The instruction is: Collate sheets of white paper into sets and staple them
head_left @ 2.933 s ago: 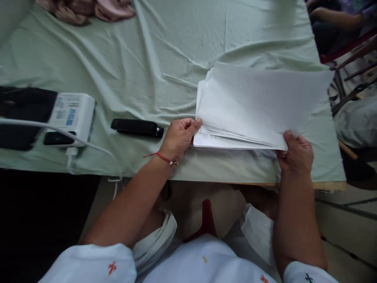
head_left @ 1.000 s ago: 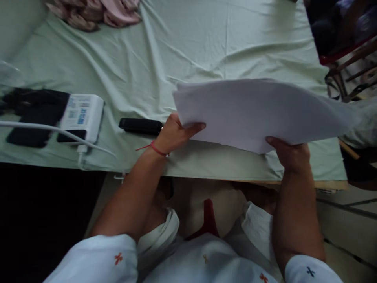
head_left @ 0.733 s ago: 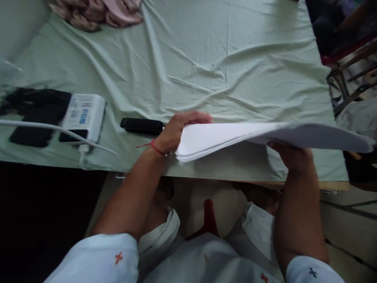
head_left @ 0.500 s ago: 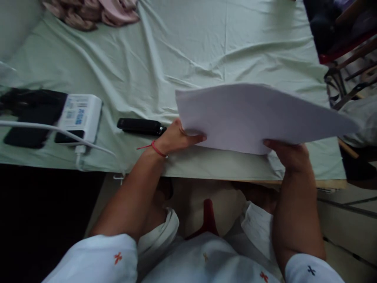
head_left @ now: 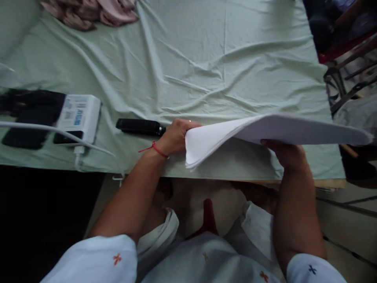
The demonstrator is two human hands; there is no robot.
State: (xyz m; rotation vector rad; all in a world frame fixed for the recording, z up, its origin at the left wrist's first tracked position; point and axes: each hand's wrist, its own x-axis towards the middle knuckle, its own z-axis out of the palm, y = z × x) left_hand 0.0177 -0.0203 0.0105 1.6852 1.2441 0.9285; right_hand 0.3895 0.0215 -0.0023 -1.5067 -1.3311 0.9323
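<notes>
A stack of white paper sheets (head_left: 282, 129) is held above the near part of the cloth-covered surface, its left part bent toward me. My left hand (head_left: 179, 135), with a red string on the wrist, is closed at the stack's left edge; its fingers are partly behind the paper. At the lower edge, right of the middle, my right hand (head_left: 287, 153) grips the sheets, thumb on the near side and other fingers hidden. Just left of my left hand lies a black stapler-like object (head_left: 138, 126).
Pale green cloth (head_left: 191, 51) covers the surface, with wrinkles. At the left are a white power bank-like box (head_left: 81, 114), a white cable (head_left: 32, 125) and a black phone-like item (head_left: 25, 131). Pink fabric (head_left: 97, 13) lies at the back left. Chairs stand at the right.
The stack has tipped down, and its left end has bent over toward me. My left thumb no longer lies over the near face of the paper. My right hand has barely moved.
</notes>
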